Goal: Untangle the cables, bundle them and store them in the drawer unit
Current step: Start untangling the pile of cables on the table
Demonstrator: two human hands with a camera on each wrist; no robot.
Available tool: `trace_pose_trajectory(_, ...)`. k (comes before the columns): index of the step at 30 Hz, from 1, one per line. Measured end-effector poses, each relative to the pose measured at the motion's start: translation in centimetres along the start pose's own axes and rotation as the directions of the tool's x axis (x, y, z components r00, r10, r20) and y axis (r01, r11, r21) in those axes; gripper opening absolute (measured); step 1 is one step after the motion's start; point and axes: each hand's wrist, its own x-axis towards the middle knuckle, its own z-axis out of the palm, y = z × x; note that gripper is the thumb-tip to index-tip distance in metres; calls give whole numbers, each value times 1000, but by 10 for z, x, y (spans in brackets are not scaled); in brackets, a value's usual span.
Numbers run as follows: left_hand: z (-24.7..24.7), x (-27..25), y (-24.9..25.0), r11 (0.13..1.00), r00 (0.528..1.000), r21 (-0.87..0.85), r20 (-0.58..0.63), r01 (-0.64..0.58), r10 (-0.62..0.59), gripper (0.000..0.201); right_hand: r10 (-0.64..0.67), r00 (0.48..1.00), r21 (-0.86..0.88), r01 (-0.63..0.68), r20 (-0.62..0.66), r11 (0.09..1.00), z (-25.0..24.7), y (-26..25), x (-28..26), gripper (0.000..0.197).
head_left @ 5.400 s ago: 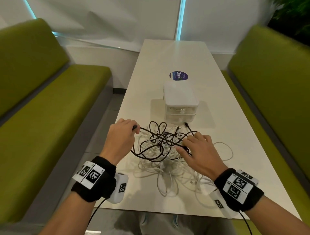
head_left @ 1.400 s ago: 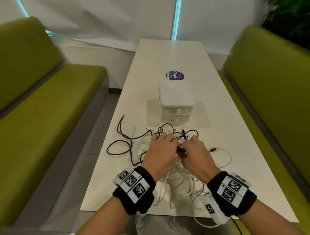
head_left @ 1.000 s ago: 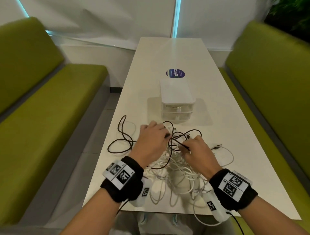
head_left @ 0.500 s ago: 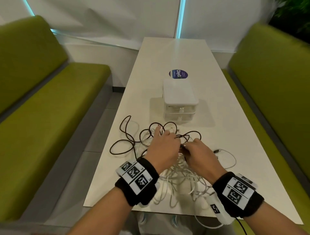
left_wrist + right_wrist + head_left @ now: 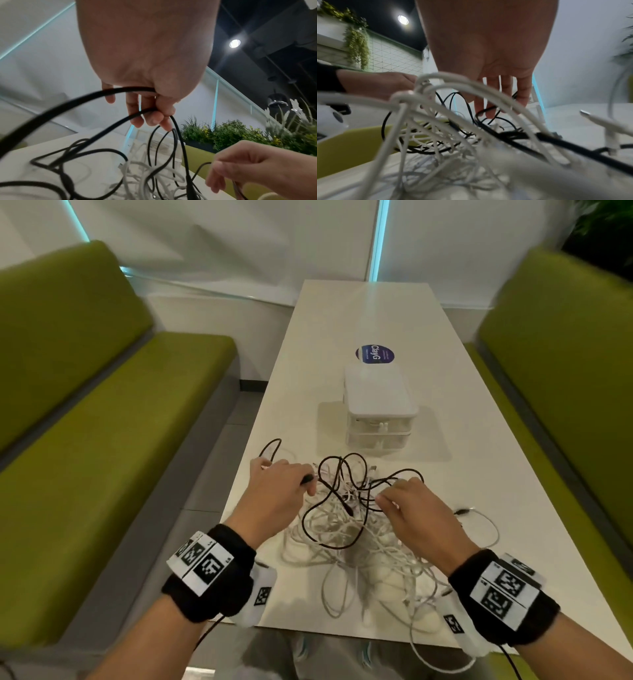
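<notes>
A tangle of white cables (image 5: 376, 563) lies on the near end of the white table (image 5: 479, 474), with a black cable (image 5: 337, 546) looped through it. My left hand (image 5: 306, 484) pinches the black cable near its plug, held a little above the table; the left wrist view shows the left hand (image 5: 159, 116) with thumb and fingers closed on two strands of it. My right hand (image 5: 385, 498) hovers over the pile's middle and pinches another stretch of the black cable (image 5: 197, 174). The white drawer unit (image 5: 378, 405) stands shut just beyond the pile.
A round dark blue sticker (image 5: 374, 355) lies behind the drawer unit. Green benches run along the left side (image 5: 120, 440) and the right side (image 5: 565, 371). A white cable end (image 5: 479, 515) trails right of the pile, and another hangs over the near table edge.
My hands were close together over the tangle half a second ago. The left hand has since moved left with the black cable, stretching it away from the right hand.
</notes>
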Motion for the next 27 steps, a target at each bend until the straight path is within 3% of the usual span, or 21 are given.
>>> trace_pose_trajectory(3,-9,-8,-12,963,993,-245,53,114,-104,34,27,1000,-84,-27,-7,996,-5,-11,0,24)
trace_pose_trajectory(5,-18,-13,-25,869,988,-471,85,153,-128,34,53,998,-192,-58,-31,980,-7,-19,-1,22)
trace_pose_trajectory(7,-26,-17,-35,800,987,-578,96,158,-125,34,68,996,-280,-80,-53,957,-11,-36,0,20)
trace_pose_trajectory(12,-35,-20,-46,762,993,-636,65,119,-102,32,149,989,-366,-139,1,920,-25,-92,8,24)
trace_pose_trajectory(17,-42,-28,-59,775,995,-625,25,88,-93,33,157,979,-438,-86,128,895,-35,-139,12,37)
trace_pose_trajectory(22,-43,-37,-72,744,998,-666,46,53,-30,33,0,988,-403,62,152,913,-18,-167,35,12)
trace_pose_trajectory(25,-42,-42,-78,730,995,-679,20,85,-97,30,-32,983,-290,84,179,953,1,-169,54,13)
trace_pose_trajectory(27,-34,-42,-87,787,984,-598,16,154,-180,34,-2,983,-233,46,185,971,13,-166,66,16)
